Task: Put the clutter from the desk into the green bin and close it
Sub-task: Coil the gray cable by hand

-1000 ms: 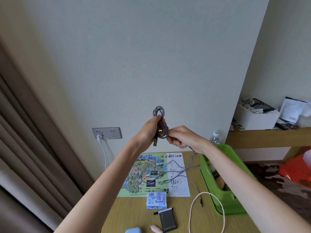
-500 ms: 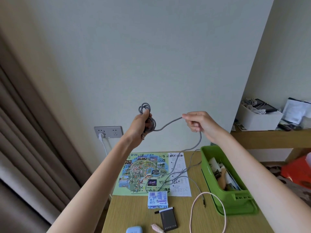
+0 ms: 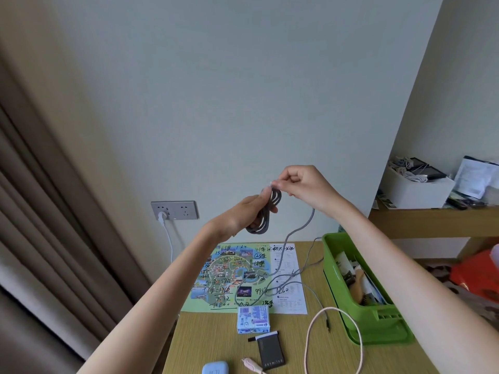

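The left hand [image 3: 240, 215] is gripping a coiled grey braided cable [image 3: 263, 220] in curled fingers. The right hand [image 3: 305, 186] is pinching the coil's top, just above the left hand. The green plastic bin [image 3: 330, 261] is standing open below the right forearm.

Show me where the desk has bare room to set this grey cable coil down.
Bare desk lies left of the blue box and power bank, below the map. A smaller patch sits inside the loop of the pink cable. Crowded: loose grey cable strands cross the map's right half, and the green bin holds clutter.
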Demonstrator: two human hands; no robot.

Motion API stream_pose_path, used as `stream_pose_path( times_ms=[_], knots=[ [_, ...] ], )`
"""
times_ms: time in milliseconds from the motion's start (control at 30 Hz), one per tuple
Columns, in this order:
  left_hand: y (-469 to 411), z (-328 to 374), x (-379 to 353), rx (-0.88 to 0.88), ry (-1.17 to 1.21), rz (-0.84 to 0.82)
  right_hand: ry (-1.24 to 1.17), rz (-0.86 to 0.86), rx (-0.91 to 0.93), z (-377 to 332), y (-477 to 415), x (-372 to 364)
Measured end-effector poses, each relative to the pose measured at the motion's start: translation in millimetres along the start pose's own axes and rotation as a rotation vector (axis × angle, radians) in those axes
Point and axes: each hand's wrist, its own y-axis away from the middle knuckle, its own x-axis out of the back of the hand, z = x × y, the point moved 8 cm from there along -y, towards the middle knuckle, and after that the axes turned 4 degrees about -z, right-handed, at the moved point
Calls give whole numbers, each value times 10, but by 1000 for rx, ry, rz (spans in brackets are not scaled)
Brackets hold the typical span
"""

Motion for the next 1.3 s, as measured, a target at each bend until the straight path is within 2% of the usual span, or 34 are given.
stream_pose_path(
  times_ms=[167, 300, 500, 767, 1200, 1300],
  knots=[
    [22, 19, -132, 3, 84, -70, -29, 1, -16, 9, -51, -31],
    [16, 25, -95, 2, 155, -45, -184, -37, -135, 229, 6, -42],
    [-28, -24, 86, 25, 291, 119, -305, -42, -235, 524, 132, -133],
    [-80, 55, 131, -33, 458, 267, -360, -142, -244, 477, 180, -430],
    [-95, 162, 124, -151, 337, 296, -352, -168, -200, 308, 186, -562],
    [-92, 109, 228, -146, 392, 366, -393, -198, -189, 302, 196, -558]
  ],
)
